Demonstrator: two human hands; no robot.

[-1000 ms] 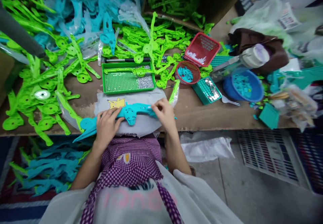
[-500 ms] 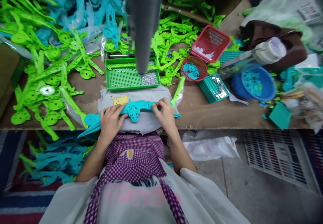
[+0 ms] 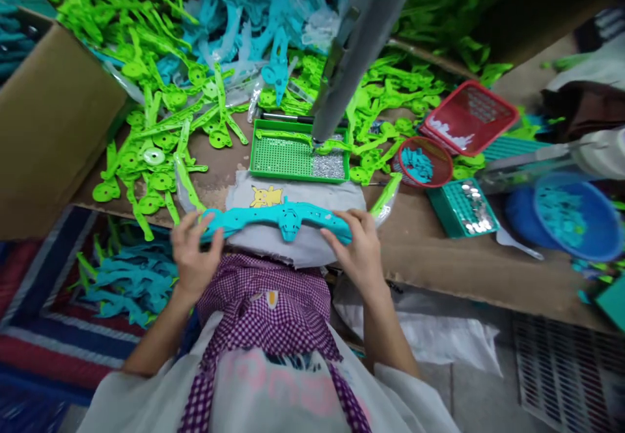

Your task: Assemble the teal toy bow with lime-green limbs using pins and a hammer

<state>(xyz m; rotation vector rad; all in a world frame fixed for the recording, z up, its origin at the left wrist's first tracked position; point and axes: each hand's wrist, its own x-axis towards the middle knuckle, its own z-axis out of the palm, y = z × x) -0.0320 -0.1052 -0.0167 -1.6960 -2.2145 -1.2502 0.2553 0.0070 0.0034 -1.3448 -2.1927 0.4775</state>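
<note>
A long blue plastic bow-shaped part [image 3: 289, 219] lies crosswise over a grey cloth [image 3: 266, 237] with a yellow cartoon figure, at the table's front edge. My left hand [image 3: 195, 254] grips its left end, fingers behind and thumb in front. At the right end, my right hand [image 3: 360, 251] pinches it between thumb and fingers. Both ends are partly hidden by the hands. Green limbs in clear wrap [image 3: 188, 185] stick out near each hand. Beyond the cloth stands a green tray [image 3: 280, 158] with small metal screws. A grey hanging screwdriver [image 3: 349, 55] points down over it.
Green plastic pieces [image 3: 161, 140] heap up at left and behind, with blue pieces [image 3: 278, 49] at the back. To the right are a red basket [image 3: 422, 159], a teal box [image 3: 461, 208] of shiny discs and a blue bowl [image 3: 566, 218]. A cardboard box [image 3: 53, 120] stands left.
The view has turned, shifting the table to the right. My left hand has moved outward to the left end of the blue part, whose pointed tip no longer shows past it.
</note>
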